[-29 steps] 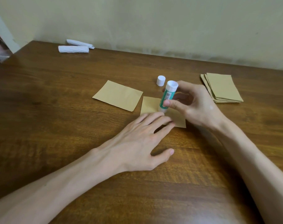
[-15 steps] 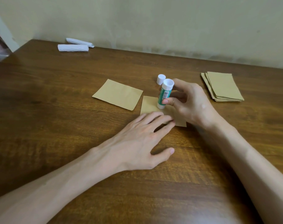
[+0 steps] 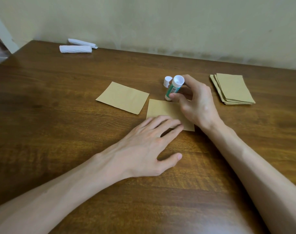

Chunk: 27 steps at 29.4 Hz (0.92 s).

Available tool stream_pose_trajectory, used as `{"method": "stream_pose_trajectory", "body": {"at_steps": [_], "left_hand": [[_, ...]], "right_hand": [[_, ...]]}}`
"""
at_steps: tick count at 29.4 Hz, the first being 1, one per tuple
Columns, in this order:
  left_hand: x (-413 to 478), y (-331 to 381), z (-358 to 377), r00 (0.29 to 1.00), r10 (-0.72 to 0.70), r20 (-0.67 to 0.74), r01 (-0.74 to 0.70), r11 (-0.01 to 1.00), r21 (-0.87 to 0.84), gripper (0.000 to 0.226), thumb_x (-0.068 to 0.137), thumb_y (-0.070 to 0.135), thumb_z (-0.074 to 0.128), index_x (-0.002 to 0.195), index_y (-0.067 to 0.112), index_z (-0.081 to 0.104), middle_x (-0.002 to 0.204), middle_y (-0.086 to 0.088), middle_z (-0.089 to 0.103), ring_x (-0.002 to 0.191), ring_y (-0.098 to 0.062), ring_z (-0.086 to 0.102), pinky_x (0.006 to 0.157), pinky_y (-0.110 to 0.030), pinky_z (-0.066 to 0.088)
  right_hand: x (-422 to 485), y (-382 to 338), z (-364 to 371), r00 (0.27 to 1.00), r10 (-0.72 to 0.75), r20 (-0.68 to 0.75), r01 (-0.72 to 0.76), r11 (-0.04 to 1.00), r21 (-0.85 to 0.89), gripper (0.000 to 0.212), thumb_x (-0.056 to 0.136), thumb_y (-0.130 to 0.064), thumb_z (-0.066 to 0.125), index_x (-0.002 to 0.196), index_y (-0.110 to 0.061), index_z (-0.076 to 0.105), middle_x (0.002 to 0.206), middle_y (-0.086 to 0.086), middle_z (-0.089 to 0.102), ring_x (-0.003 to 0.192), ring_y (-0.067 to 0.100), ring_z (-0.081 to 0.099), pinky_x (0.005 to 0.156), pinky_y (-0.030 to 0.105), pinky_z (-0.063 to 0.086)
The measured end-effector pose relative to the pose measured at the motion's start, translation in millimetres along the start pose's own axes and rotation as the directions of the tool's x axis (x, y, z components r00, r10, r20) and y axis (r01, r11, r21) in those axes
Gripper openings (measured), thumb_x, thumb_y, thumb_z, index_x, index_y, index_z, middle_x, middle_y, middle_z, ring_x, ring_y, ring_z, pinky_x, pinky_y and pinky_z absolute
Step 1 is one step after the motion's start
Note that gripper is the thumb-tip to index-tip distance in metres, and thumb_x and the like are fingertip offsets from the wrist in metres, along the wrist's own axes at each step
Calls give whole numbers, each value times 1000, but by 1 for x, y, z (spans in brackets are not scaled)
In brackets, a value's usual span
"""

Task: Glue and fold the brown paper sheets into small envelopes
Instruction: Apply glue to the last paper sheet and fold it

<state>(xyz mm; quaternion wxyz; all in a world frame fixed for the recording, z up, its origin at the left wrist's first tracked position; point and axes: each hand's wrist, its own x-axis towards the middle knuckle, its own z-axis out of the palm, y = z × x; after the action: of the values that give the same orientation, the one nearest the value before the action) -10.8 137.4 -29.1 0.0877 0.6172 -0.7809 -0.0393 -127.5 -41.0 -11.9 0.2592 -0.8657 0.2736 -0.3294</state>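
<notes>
Two hands: I see both at one brown sheet (image 3: 162, 108) on the wooden table (image 3: 59, 115).
Left hand (image 3: 143, 146): fingers straight, pressing the sheet's near edge flat.
Right hand (image 3: 196, 105): fingers curled round the glue stick (image 3: 173, 89), tip down at the sheet's far edge.
Cap (image 3: 167, 81): standing just beyond the stick.
Second sheet (image 3: 122, 97): lying just left.
Stack of sheets (image 3: 233, 89): far right, well apart.
</notes>
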Motion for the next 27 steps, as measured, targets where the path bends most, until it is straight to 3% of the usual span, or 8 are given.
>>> {"method": "stream_pose_trajectory", "body": {"at_steps": [3, 6, 11, 15, 17, 21, 27], "left_hand": [[0, 0, -1, 1000, -2, 11, 2, 1000, -8, 73, 106, 61, 32, 166, 21, 23, 170, 7, 18, 156, -11, 7, 127, -32, 7], [0, 0, -1, 1000, -3, 21, 3, 1000, -12, 73, 106, 61, 32, 166, 21, 23, 170, 6, 18, 156, -11, 6, 127, -32, 7], [1, -1, 0, 1000, -13, 18, 13, 1000, -10, 73, 105, 62, 31, 165, 21, 26, 168, 4, 23, 157, -13, 8, 130, -38, 13], [1, 0, 1, 1000, -9, 0, 9, 1000, -9, 73, 105, 62, 32, 164, 19, 29, 166, 2, 26, 156, -15, 10, 130, -38, 14], [0, 0, 2, 1000, -13, -1, 13, 1000, -4, 73, 105, 61, 33, 164, 19, 29, 166, 3, 26, 156, -15, 10, 129, -36, 13], [0, -1, 3, 1000, -6, -17, 6, 1000, 3, 73, 105, 61, 34, 164, 18, 30, 166, 3, 27, 156, -15, 12, 129, -36, 15], [0, -1, 3, 1000, -4, -1, 4, 1000, 0, 73, 106, 61, 32, 165, 19, 25, 169, 5, 21, 156, -13, 8, 129, -36, 12]], "right_hand": [[-2, -3, -5, 997, 21, -70, -13, 994, 107, 17, 96, -17, 77, 108, -18, 65, 108, -9, 75, 107, 6, 73, 96, 39, 60], [-7, -13, -12, 999, 47, -4, -45, 979, 197, 27, 94, -22, 81, 115, -10, 70, 112, -4, 76, 103, 9, 75, 93, 34, 61], [-12, -19, -6, 986, 4, 164, -25, 992, 122, 35, 89, -29, 85, 117, -15, 71, 106, -8, 76, 98, 7, 74, 87, 25, 59], [-9, -18, -7, 977, -74, 202, 66, 997, 46, 22, 94, -20, 79, 109, -29, 65, 105, -10, 74, 104, 4, 73, 94, 30, 60], [-7, -16, -7, 973, -85, 216, 83, 996, 18, 18, 96, -12, 74, 109, -21, 65, 108, -7, 75, 108, 5, 72, 97, 33, 59], [-5, -11, -2, 982, -65, 179, 72, 997, -32, 19, 96, -6, 71, 114, -10, 65, 108, -3, 77, 109, 8, 73, 96, 33, 59], [3, -3, 3, 995, -66, 80, 68, 997, -24, 22, 96, -4, 71, 117, -8, 66, 109, -2, 75, 110, 3, 71, 96, 22, 57]]}}
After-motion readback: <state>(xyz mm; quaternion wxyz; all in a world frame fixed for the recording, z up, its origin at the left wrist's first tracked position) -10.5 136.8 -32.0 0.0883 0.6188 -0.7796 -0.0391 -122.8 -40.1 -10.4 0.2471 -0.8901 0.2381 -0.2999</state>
